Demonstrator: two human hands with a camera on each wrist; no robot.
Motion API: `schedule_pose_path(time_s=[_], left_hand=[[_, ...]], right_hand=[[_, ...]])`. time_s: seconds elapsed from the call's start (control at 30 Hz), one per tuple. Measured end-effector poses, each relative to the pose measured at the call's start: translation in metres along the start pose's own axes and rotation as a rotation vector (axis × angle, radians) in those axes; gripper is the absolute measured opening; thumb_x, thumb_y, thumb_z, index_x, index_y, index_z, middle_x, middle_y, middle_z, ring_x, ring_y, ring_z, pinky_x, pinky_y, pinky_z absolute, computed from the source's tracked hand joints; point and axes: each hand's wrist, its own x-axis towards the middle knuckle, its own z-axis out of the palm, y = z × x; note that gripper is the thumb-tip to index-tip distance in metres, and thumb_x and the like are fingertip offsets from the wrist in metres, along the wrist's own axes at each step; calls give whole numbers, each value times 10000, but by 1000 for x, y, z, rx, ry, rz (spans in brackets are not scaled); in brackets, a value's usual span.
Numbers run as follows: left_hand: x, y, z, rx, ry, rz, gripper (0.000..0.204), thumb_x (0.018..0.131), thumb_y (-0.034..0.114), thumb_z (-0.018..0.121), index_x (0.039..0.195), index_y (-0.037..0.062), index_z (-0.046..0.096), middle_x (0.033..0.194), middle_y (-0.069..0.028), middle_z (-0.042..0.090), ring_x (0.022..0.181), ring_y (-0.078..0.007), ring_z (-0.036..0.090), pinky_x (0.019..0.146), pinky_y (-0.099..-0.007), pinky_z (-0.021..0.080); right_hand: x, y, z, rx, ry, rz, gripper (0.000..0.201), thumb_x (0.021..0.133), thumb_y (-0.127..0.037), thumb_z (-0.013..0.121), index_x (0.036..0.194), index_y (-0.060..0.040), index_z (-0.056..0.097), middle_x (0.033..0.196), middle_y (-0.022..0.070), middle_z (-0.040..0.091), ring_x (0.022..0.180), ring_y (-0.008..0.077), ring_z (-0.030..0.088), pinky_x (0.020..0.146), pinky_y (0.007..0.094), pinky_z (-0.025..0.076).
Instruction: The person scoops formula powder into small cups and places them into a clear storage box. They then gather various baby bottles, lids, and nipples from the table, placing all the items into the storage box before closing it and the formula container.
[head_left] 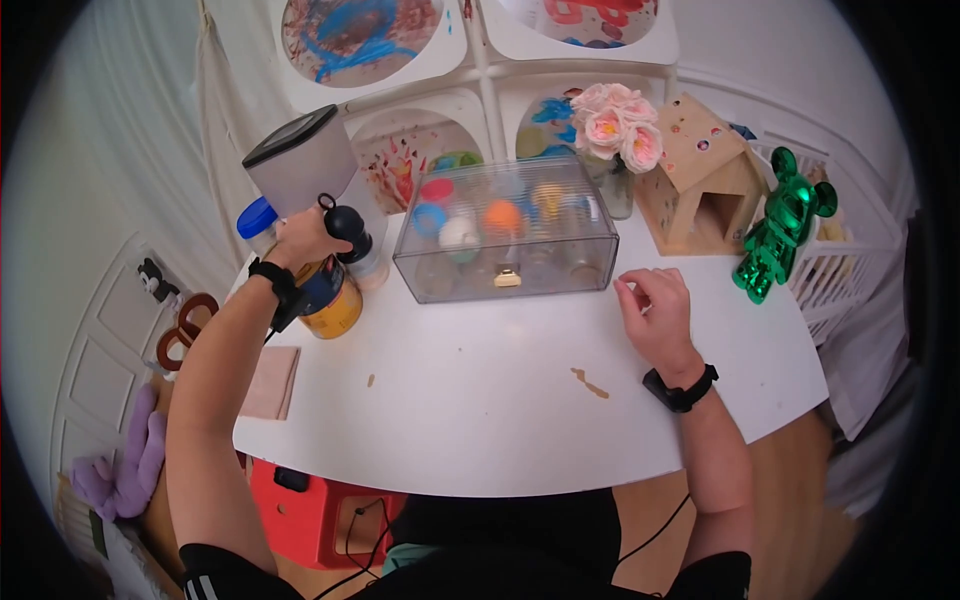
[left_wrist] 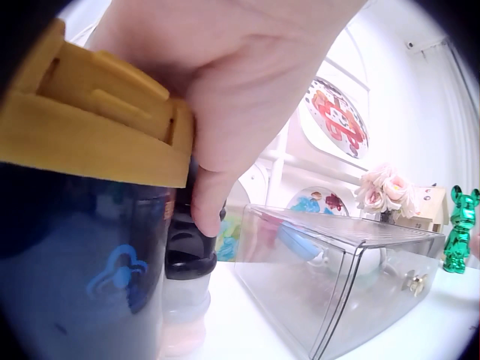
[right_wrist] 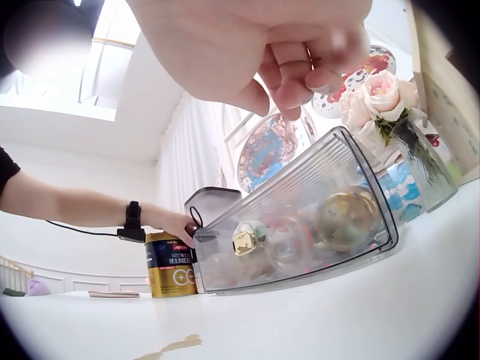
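Note:
At the left of the head view, the left hand (head_left: 308, 240) reaches over a yellow and dark blue can (head_left: 333, 307) and grips the black top of a bottle (head_left: 349, 232) with a loop on its lid. In the left wrist view its thumb lies against the bottle's black part (left_wrist: 190, 244), just behind the can's yellow lid (left_wrist: 97, 112). The right hand (head_left: 656, 312) hovers over or rests by the table's right part, fingers loosely curled and holding nothing, near a clear drawer box (head_left: 440, 275) with a gold knob and several coloured items inside.
Behind stand a grey lidded container (head_left: 300, 165), a blue-lidded jar (head_left: 257, 218), pink roses (head_left: 620, 125) in a glass vase and a wooden house (head_left: 700, 165). A shiny green bear figure (head_left: 780, 230) is at the right. A folded beige cloth (head_left: 270, 383) lies at the left edge.

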Motion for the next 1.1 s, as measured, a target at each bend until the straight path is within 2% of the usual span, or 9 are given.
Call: schedule_pose_path(time_s=[0.1,0.2,0.3,0.57,0.67,0.77,0.9,1.03,1.1], left_hand=[[0,-9,9,-167,12,-38,726,747,454,899,1322,57,700,1180,-177,769,1177,-339,721,1018,-450,529],[-4,-12,10,-171,-38,-32,746,723,473,893,1328,84,693,1218,-174,761,1228,-344,687,1058,-483,483],[-3,-23,10,-93,-69,4,760,716,453,890,1337,65,688,1197,-174,768,1193,-351,698,1055,-481,488],[-10,-45,18,-254,47,107,703,705,397,880,1296,54,716,1109,-168,783,1118,-343,721,1055,-482,465],[-13,-42,11,-351,-14,91,640,753,250,873,1315,6,686,1015,-176,771,993,-290,746,915,-408,547],[-12,-47,21,-343,87,141,604,761,209,859,1299,-4,685,998,-173,767,955,-286,744,881,-405,545],[-8,-52,28,-402,124,139,559,764,208,838,1272,15,710,1016,-182,767,972,-308,742,933,-399,538],[-8,-53,31,-352,170,148,563,777,284,775,1270,17,714,1076,-187,770,1034,-335,736,980,-417,536],[-10,-53,29,-371,151,130,581,785,332,791,1286,48,713,1123,-172,769,1089,-346,717,1035,-451,495]], right_hand=[[-1,3,2,4,1,19,77,890,-62,784,850,-56,718,606,36,564,580,236,506,702,370,399],[-2,5,3,4,2,34,72,892,-64,783,854,-59,722,610,37,566,583,236,504,695,370,401],[-2,7,1,-6,-2,46,60,895,-69,782,867,-62,729,617,38,573,586,237,502,691,372,408],[-2,10,-2,-14,-21,120,44,902,-88,779,885,-66,746,654,50,619,637,239,536,690,371,435],[-4,15,-3,-1,-20,144,41,900,-93,782,890,-64,753,662,54,626,656,238,546,683,372,440],[-5,16,-6,-12,-12,170,41,899,-99,784,898,-66,760,661,56,625,663,234,548,675,373,442],[-6,19,-8,-19,-15,197,50,901,-107,784,910,-62,765,651,57,619,659,230,548,651,371,447],[-5,19,-7,-8,-23,214,65,917,-116,778,921,-52,764,636,57,619,619,215,549,611,358,450],[-5,18,-6,18,-19,249,77,930,-122,771,932,-45,763,627,57,620,592,199,555,590,348,449]])
